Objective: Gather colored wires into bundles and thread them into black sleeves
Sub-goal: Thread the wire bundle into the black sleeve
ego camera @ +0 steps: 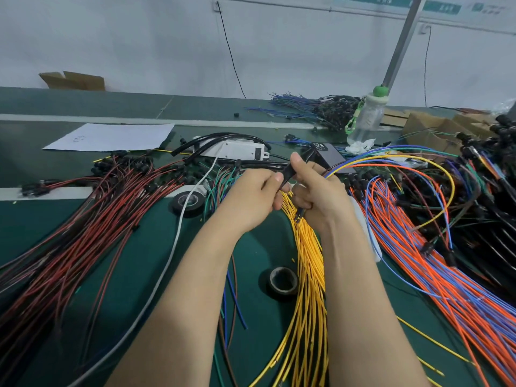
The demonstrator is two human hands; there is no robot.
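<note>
**Both hands meeting on the black sleeve above the yellow wires**

You are reaching both forearms forward over the table, and the hands are meeting at the middle of the view. Your left hand [251, 196] is curling its fingers and pinching the black sleeve [288, 172] between thumb and forefinger; your right hand [317, 192] is pressing up against it, thumb pointing upward, fingers wrapping round a thin bundle of coloured wires [335, 171] right at the sleeve's end; your fingers are hiding whether the wires are passing inside it. The bundle, blue, yellow and orange, is arcing out to your right and drooping back toward the table; the sleeve is trailing away to your left.

A pale wall [167, 37] is closing off the far side, with a grey pole [402, 43] leaning across it. The green table [265, 247] is carrying a wide heap of red wires [83, 219] on your left; a spread of orange and blue wires [418, 261] on your right; a sheaf of yellow wires [307, 275] running beneath your right forearm. Beyond your hands are lying a white sheet of paper [111, 136], a white box [240, 150], a clear bottle [365, 118] with a green cap, and a phone [329, 156]. One roll of black tape [188, 203] is sitting left of your left hand; a second roll [283, 280] is sitting between your forearms, touching the yellow wires.
</note>
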